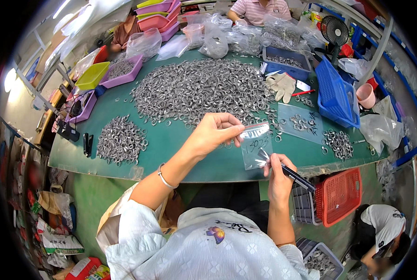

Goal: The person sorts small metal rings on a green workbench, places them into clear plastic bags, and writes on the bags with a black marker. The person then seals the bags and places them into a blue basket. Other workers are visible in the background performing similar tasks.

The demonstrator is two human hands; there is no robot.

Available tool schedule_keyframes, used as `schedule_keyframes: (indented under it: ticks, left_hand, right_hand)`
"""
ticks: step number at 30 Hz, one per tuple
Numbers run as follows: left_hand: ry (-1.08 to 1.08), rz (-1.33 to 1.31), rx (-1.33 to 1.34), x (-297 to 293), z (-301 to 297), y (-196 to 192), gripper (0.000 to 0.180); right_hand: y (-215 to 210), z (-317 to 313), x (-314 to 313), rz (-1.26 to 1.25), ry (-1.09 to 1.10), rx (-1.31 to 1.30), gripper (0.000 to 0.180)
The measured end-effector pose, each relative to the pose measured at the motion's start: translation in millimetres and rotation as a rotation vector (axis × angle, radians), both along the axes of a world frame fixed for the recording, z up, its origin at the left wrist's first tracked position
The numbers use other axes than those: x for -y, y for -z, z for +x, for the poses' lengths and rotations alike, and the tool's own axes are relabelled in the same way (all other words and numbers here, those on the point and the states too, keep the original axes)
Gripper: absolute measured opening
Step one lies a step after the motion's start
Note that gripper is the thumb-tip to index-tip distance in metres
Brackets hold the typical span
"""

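Your left hand (213, 133) pinches the small clear zip bag (256, 147) at its top edge; bag hangs long-axis down, just short of the big ring heap (203, 91). Your right hand (278, 170) is closed around a black pen (298, 178), fingers touching the bag's lower corner.

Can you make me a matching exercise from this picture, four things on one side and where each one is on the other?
Things:
1. small clear bag
2. black pen
3. blue basket
4. red basket

Places:
A. below the table's near edge, right
B. in the right hand
C. on the table, far right
D. pinched at its top by the left hand

Pairs: 1-D, 2-B, 3-C, 4-A
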State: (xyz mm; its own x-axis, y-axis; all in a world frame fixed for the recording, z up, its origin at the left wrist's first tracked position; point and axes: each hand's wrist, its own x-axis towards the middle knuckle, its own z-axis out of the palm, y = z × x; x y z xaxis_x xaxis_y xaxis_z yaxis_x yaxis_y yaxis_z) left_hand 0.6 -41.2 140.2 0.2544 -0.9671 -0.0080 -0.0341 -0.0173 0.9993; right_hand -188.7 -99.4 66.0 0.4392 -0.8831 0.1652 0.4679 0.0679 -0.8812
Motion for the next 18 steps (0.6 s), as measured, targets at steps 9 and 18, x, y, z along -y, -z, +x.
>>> schedule_keyframes:
  ticks: [9,18]
  left_hand:
    - [-0.034,-0.033,0.083,36,-5,17,0.016]
    - [-0.028,0.014,-0.108,57,-6,28,0.018]
  right_hand:
    - [13,-1,26,0.053,0.043,-0.011,0.018]
    - [18,0,40,0.082,0.066,-0.035,0.023]
